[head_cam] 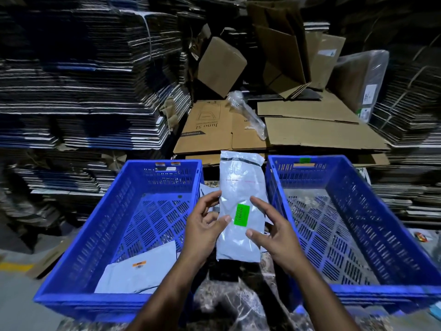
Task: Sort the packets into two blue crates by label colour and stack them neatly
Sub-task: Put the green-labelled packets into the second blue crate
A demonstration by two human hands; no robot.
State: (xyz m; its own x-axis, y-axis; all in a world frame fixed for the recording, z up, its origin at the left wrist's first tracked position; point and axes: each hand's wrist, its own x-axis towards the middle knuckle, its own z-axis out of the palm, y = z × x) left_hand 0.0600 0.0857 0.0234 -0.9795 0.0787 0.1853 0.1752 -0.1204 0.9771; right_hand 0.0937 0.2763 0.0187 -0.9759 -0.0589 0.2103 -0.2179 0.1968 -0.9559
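Note:
A long grey packet point(241, 187) with a green label point(241, 215) is held upright between the two blue crates. My left hand point(206, 225) grips its left edge with the thumb on the front. My right hand point(270, 231) touches its right side, thumb on the front and fingers spread. The left crate point(78, 263) holds a grey packet with an orange label point(138, 268) in its near corner and carries an orange tag on its far rim. The right crate point(386, 235) holds no packets and carries a green tag point(305, 160) on its far rim.
More grey packets point(207, 191) lie between the crates behind my hands. Flattened cardboard boxes point(298, 130) and tall stacks of folded cartons point(83, 91) rise behind the crates. A clear plastic wrap point(248, 113) lies on the cardboard. A yellow floor line point(14, 266) shows at the left.

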